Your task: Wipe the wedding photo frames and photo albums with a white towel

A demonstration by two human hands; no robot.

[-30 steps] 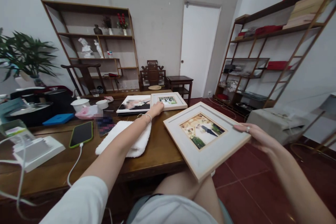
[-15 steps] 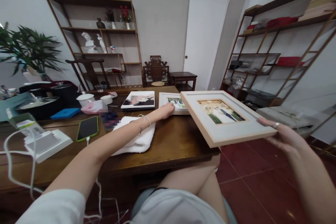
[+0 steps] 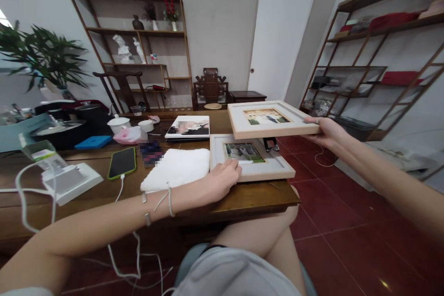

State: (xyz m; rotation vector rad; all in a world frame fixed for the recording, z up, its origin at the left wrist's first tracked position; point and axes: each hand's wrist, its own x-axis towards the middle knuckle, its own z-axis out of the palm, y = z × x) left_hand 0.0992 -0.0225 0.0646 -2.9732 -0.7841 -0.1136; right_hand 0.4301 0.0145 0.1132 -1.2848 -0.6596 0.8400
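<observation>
My right hand (image 3: 324, 132) is closed on the right edge of a pale wood picture frame (image 3: 227, 120), its thumb on top and its fingers underneath. This frame is raised off the table and holds a photo with a wide white mount. Beneath it, a second picture frame (image 3: 277, 169) lies face up at the table's right end, its far part covered by the raised one. My left hand (image 3: 224, 179) is closed over the front left edge of that lower frame, fingertips reaching near its greenish photo. A folded white towel (image 3: 176, 166) lies beside the left hand.
The wooden table (image 3: 249, 196) also carries a photo album or panel (image 3: 189, 127), a phone (image 3: 122, 163) on a cable, a white box (image 3: 72, 182), a blue box (image 3: 93, 142) and a lidded white cup (image 3: 118, 123). A dark clip-like object (image 3: 272, 144) shows between the frames.
My left hand has drawn the lower frame nearer along the table. My right hand has carried the upper frame farther away and left, above it. The view has shifted slightly.
</observation>
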